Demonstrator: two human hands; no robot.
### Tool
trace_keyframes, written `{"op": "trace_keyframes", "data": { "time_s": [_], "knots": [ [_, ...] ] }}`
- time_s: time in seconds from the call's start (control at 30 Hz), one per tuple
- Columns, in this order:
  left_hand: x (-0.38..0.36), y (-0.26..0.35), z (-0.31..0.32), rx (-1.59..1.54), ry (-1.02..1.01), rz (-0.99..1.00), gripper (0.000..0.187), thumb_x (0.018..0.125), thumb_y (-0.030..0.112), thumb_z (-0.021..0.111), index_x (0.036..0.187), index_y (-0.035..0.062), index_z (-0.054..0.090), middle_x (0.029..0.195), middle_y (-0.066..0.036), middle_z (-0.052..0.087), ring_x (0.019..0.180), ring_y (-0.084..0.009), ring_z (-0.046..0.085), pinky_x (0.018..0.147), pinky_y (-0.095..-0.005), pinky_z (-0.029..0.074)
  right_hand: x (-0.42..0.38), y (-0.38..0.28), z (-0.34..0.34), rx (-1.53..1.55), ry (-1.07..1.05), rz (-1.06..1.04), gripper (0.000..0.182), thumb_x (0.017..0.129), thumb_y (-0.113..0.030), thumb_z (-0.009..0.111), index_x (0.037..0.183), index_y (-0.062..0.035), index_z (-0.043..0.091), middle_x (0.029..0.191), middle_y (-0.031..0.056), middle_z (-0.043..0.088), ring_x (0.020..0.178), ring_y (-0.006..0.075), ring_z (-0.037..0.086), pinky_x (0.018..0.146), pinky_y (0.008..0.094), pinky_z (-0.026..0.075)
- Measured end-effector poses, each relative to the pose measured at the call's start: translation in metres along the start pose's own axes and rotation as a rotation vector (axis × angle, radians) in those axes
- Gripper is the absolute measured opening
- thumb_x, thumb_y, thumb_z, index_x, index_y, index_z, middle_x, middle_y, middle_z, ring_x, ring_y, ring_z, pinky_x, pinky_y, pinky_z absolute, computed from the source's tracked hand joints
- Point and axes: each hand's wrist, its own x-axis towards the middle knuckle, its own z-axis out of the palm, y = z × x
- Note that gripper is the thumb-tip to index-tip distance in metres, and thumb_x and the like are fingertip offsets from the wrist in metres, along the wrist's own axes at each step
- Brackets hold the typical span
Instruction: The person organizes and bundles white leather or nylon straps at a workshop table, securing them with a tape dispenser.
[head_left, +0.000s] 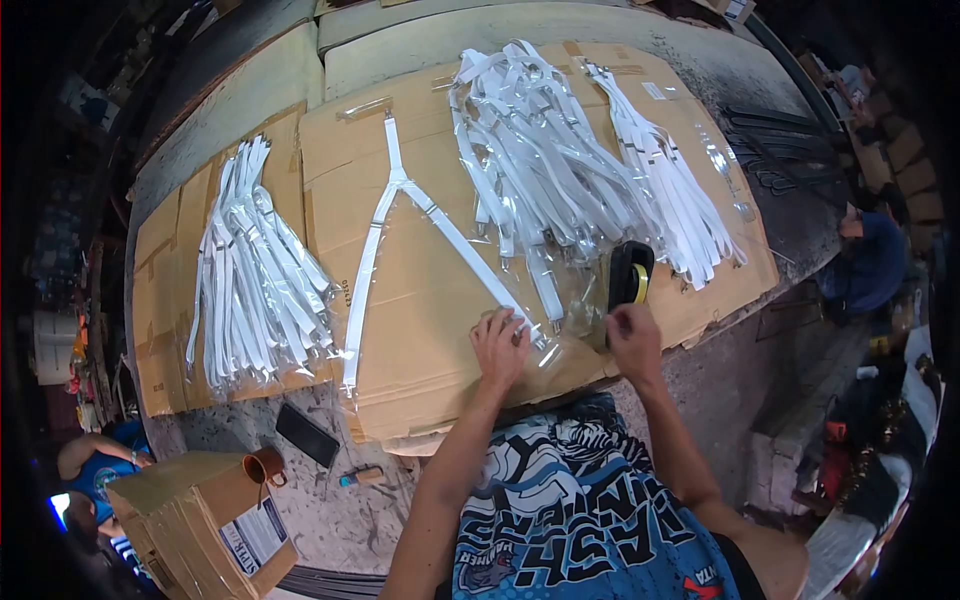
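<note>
White Y-shaped suspenders (460, 245) lie spread on the cardboard sheet (410, 300), partly in clear plastic. My left hand (500, 345) rests on the lower right strap end, fingers bent and pressed down on it. Just below a black tape dispenser (630, 275) with a yellow part is my right hand (633, 340), its fingers closed together; what they hold, if anything, is too small to make out. Behind, a large heap of white straps (535, 140) and a narrower bundle (670, 180) lie side by side. Another bundle (250, 280) in plastic lies at left.
A dark phone (307, 436) and a small lighter-like item (362, 476) lie near the front edge. A cardboard box (190, 520) with a brown cup (264, 466) stands lower left. Black strips (780, 150) lie at right. One person (870, 255) is at right, another (105, 465) at left.
</note>
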Motion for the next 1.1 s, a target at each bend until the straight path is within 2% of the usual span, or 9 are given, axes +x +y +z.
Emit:
{"op": "trace_keyframes", "data": {
  "time_s": [0.1, 0.3, 0.33, 0.43, 0.47, 0.57, 0.77, 0.87, 1.1],
  "knots": [
    [0.000, -0.001, 0.003, 0.002, 0.005, -0.012, 0.021, 0.076, 0.023, 0.076, 0.094, 0.0140, 0.074, 0.118, -0.001, 0.064, 0.115, -0.0241, 0.053, 0.095, -0.0420, 0.036, -0.016, 0.037, -0.024, -0.225, 0.160, 0.154, 0.024, 0.087, -0.022, 0.070, 0.096, -0.0002, 0.067, 0.084, 0.0128, 0.064, 0.074, 0.0269, 0.062, 0.068, 0.0353, 0.049],
    [-0.001, -0.003, 0.006, -0.021, 0.007, -0.016, 0.022, 0.075, 0.023, 0.077, 0.094, 0.0133, 0.074, 0.120, -0.001, 0.063, 0.117, -0.0246, 0.052, 0.097, -0.0431, 0.034, -0.021, 0.079, -0.021, 0.381, -0.061, 0.618, 0.031, 0.093, -0.027, 0.067, 0.107, 0.0013, 0.072, 0.088, 0.0052, 0.069, 0.079, 0.0120, 0.059, 0.069, 0.0275, 0.047],
    [-0.002, -0.003, 0.005, -0.023, 0.005, -0.018, 0.022, 0.076, 0.023, 0.077, 0.095, 0.0131, 0.074, 0.120, -0.002, 0.062, 0.117, -0.0248, 0.052, 0.098, -0.0433, 0.034, -0.021, 0.068, -0.020, 0.438, -0.043, 0.622, 0.031, 0.095, -0.027, 0.065, 0.104, 0.0014, 0.072, 0.076, -0.0006, 0.062, 0.069, 0.0093, 0.053, 0.062, 0.0271, 0.043],
    [-0.002, -0.002, 0.005, -0.025, -0.001, -0.023, 0.022, 0.077, 0.024, 0.076, 0.095, 0.0125, 0.073, 0.122, -0.002, 0.061, 0.119, -0.0250, 0.051, 0.099, -0.0438, 0.033, -0.019, 0.073, -0.004, 0.531, -0.012, 0.533, 0.028, 0.094, -0.025, 0.067, 0.103, 0.0015, 0.072, 0.073, -0.0032, 0.059, 0.064, 0.0059, 0.048, 0.057, 0.0240, 0.037],
    [-0.002, -0.002, 0.004, -0.028, 0.008, -0.017, 0.021, 0.076, 0.024, 0.076, 0.094, 0.0131, 0.073, 0.121, -0.001, 0.061, 0.118, -0.0247, 0.051, 0.098, -0.0439, 0.034, -0.020, 0.076, -0.009, 0.524, -0.054, 0.604, 0.027, 0.092, -0.019, 0.069, 0.101, 0.0059, 0.071, 0.087, 0.0050, 0.069, 0.081, 0.0099, 0.059, 0.074, 0.0250, 0.045],
    [-0.002, -0.002, 0.004, -0.035, 0.015, -0.014, 0.021, 0.076, 0.024, 0.076, 0.094, 0.0139, 0.073, 0.121, -0.001, 0.061, 0.118, -0.0243, 0.051, 0.097, -0.0441, 0.034, -0.017, 0.048, -0.026, 0.587, -0.049, 0.744, 0.024, 0.092, -0.018, 0.069, 0.101, 0.0038, 0.072, 0.087, 0.0048, 0.069, 0.082, 0.0103, 0.058, 0.074, 0.0259, 0.045],
    [-0.003, -0.003, 0.004, -0.034, -0.023, -0.036, 0.021, 0.078, 0.025, 0.075, 0.096, 0.0142, 0.073, 0.123, -0.001, 0.060, 0.121, -0.0241, 0.049, 0.100, -0.0448, 0.033, -0.056, 0.043, -0.035, 0.546, -0.081, 0.728, 0.021, 0.094, -0.020, 0.068, 0.089, 0.0003, 0.069, 0.080, 0.0025, 0.067, 0.071, 0.0077, 0.055, 0.066, 0.0237, 0.043],
    [-0.003, -0.004, 0.004, -0.030, -0.020, -0.033, 0.021, 0.078, 0.025, 0.075, 0.096, 0.0143, 0.073, 0.123, -0.001, 0.060, 0.120, -0.0243, 0.050, 0.099, -0.0447, 0.034, -0.071, 0.052, -0.024, 0.773, -0.040, 0.803, 0.023, 0.094, -0.022, 0.068, 0.085, -0.0015, 0.066, 0.076, 0.0027, 0.065, 0.065, 0.0084, 0.054, 0.060, 0.0236, 0.043],
    [-0.002, -0.005, 0.005, -0.024, -0.018, -0.039, 0.021, 0.077, 0.025, 0.076, 0.095, 0.0145, 0.073, 0.122, 0.000, 0.060, 0.119, -0.0241, 0.050, 0.099, -0.0445, 0.034, -0.072, 0.078, 0.006, 0.669, 0.012, 0.845, 0.021, 0.094, -0.020, 0.068, 0.088, 0.0004, 0.067, 0.073, 0.0057, 0.066, 0.059, 0.0114, 0.056, 0.053, 0.0258, 0.044]
  ]
}}
